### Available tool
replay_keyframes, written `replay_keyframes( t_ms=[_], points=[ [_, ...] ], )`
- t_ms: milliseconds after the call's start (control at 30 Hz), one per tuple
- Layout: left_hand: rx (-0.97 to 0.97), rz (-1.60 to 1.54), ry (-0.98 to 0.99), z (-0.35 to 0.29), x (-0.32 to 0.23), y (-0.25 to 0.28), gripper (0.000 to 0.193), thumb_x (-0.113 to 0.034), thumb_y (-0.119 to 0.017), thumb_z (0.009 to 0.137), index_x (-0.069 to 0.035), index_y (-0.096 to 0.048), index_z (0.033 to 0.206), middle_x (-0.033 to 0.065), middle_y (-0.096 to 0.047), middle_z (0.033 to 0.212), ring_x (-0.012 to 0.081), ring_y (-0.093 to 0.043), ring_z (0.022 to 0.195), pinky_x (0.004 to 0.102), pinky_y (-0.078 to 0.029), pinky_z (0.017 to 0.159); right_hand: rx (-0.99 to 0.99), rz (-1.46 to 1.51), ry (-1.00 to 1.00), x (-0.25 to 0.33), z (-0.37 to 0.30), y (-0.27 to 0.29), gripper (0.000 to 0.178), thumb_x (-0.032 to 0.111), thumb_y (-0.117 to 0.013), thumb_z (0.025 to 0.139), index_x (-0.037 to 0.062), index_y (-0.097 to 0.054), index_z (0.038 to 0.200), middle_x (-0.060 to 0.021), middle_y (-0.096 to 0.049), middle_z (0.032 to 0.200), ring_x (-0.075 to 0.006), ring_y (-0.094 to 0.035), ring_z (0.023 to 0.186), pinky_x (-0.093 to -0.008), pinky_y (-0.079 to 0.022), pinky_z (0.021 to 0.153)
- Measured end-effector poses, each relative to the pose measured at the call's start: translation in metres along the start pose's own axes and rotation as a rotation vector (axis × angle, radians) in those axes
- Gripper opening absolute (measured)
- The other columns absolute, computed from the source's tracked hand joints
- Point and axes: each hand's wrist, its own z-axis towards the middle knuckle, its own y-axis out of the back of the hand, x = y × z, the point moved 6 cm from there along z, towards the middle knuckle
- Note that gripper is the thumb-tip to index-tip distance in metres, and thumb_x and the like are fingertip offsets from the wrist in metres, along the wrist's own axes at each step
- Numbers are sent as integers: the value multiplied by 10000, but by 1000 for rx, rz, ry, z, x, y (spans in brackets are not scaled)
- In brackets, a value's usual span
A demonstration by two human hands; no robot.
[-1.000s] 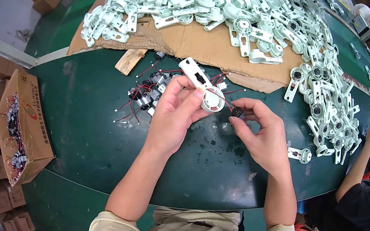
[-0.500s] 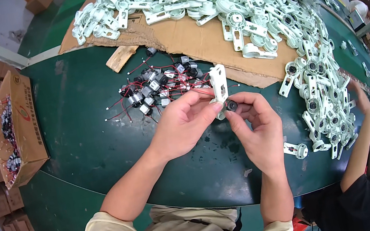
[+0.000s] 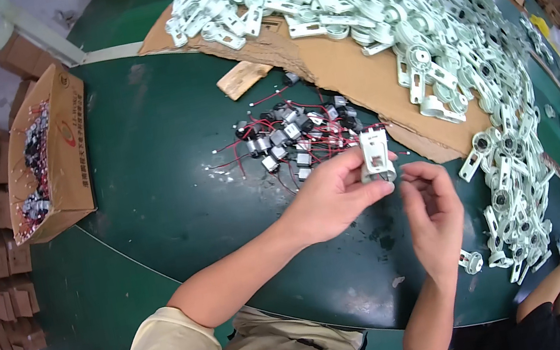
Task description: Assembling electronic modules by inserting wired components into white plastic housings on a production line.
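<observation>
My left hand grips a pale green plastic housing between thumb and fingers, holding it upright with its slotted face showing. Close by on the right is my right hand, apart from the housing. Its fingers are curled in toward the thumb, and anything between their tips is hidden. Just beyond my left hand lies a heap of small motors, silver and black with thin red wires. A single housing rests on the table to the right of my right wrist.
Many pale green housings cover a flattened cardboard sheet and trail down the right side. A wood block lies beyond the motors. An open carton of motors stands at the left. Another person's arm is at lower right.
My right hand has drawn away from the housing, and the round black part seen at its fingertips is out of sight. The housing has turned its slotted face toward me. The whole view has shifted.
</observation>
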Motion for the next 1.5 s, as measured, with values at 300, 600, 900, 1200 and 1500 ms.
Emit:
replay_keyframes(
  t_ms=[300,600,900,1200,1500],
  points=[
    [59,127,-8,-5,9,-6,309,-7,-540,995,-7,-493,1300,53,-571,1221,121,-563,1133,308,-484,984,22,53,-127,3,-4,-7,202,-18,-610,942,-27,-610,1144,-36,-654,912,-78,-589,795,-223,-479,733],
    [70,95,53,-3,10,1,249,-57,-535,1015,-9,-533,1259,41,-589,1157,109,-571,1056,294,-511,878,48,52,-44,1,-10,-15,192,10,-611,964,-33,-565,1146,-67,-660,952,-91,-609,801,-223,-487,744],
    [88,-32,40,1,11,-5,429,-3,-574,978,-5,-453,1389,72,-566,1292,152,-572,1176,334,-503,999,-83,197,-127,-9,-9,-1,224,-7,-610,957,-7,-553,1174,-44,-613,1008,-71,-582,874,-205,-472,763],
    [-44,40,75,-3,2,-7,416,-36,-602,972,1,-498,1373,31,-625,1038,74,-621,940,233,-519,818,-14,381,-166,-16,-5,-3,199,10,-595,977,-10,-552,1171,-45,-641,1006,-78,-597,912,-216,-482,784],
    [-77,217,-97,-5,2,-9,355,-3,-604,958,-11,-537,1306,48,-650,1100,99,-649,963,248,-527,821,13,555,-314,-23,-6,-14,236,46,-614,964,-5,-542,1183,-51,-611,1058,-105,-552,990,-258,-445,912]
  ],
)
